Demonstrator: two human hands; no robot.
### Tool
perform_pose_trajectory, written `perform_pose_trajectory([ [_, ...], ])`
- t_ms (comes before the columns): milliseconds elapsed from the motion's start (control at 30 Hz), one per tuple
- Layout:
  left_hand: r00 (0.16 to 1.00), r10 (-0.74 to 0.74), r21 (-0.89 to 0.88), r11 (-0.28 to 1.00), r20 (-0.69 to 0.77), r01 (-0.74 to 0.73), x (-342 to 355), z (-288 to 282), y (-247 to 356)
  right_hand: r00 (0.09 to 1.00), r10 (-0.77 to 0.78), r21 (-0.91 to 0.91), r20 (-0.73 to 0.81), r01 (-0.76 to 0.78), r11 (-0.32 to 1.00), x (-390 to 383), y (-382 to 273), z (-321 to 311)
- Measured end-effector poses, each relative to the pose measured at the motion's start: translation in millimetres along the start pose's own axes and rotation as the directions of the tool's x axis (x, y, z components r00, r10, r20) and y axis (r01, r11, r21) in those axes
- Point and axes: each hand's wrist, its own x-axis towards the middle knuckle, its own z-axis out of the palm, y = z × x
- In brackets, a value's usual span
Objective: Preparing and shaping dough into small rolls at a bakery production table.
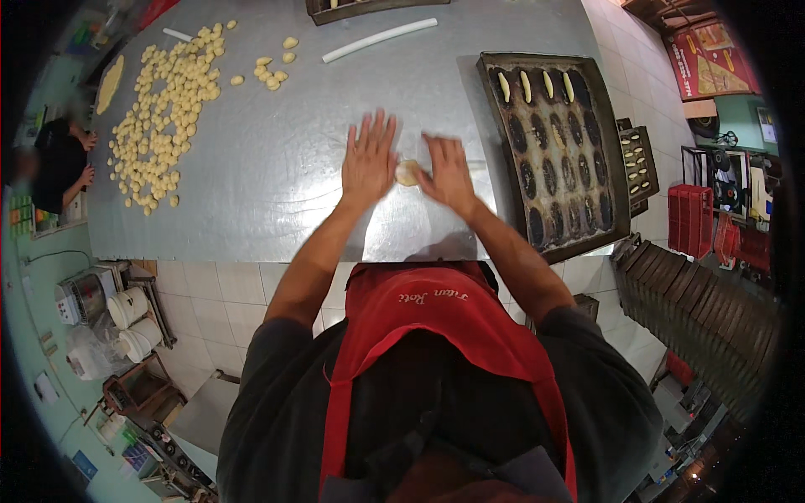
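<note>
On the steel counter [277, 176] in front of us, our two hands lie flat with the fingers spread, and a small round dough piece [407, 173] sits between them. Our left hand [369, 161] is open, palm down, its thumb side just touching the dough. Our right hand [449, 170] is open too, palm down and angled a little inward, its thumb edge against the other side of the dough. Neither hand grips anything; the dough rests on the counter, pinched lightly between the two.

To our right stands a dark baking tray [616, 159] with rows of long moulds. Four pale dough sticks [537, 85] fill the far row; the other moulds look dark. A smaller tray [639, 163] with a few pale pieces sits just beyond it, lower down.

Far to our left, a wide scatter of dough balls [163, 109] covers the counter, with a smaller cluster [270, 74] nearer the middle. A white rod [380, 39] lies at the far side, and another tray's edge [369, 8] shows past it.

At the left edge a person in dark clothes [59, 163] stands by the counter, hands near the dough balls. We wear a red apron [444, 327] over a dark shirt.
</note>
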Motion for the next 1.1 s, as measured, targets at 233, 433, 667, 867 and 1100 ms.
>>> perform_pose_trajectory([
  [233, 0.941, 0.251, -0.309, 0.935, 0.227, -0.175, -114, -21, 45, 0.948, 0.124, 0.270, 0.293, -0.206, 0.940, -64, 16, -13],
  [433, 0.996, 0.040, -0.480, 0.877, 0.082, 0.004, -70, -12, 61, 0.998, 0.034, -0.237, 0.057, -0.019, 0.971, -22, -2, -4],
  [667, 0.990, 0.089, -0.333, 0.942, 0.114, -0.046, -116, -7, 49, 0.966, -0.164, -0.169, 0.198, 0.198, 0.965, -86, -37, -8],
  [867, 0.992, 0.027, -0.638, 0.768, 0.120, 0.056, -92, -34, 38, 0.895, 0.205, -0.183, 0.396, -0.142, 0.973, 25, -33, 36],
  [1100, 0.894, -0.441, -0.456, 0.815, -0.085, 0.359, -94, -27, -137, 0.945, 0.042, -0.198, 0.324, 0.024, 0.980, -55, -91, 38],
])
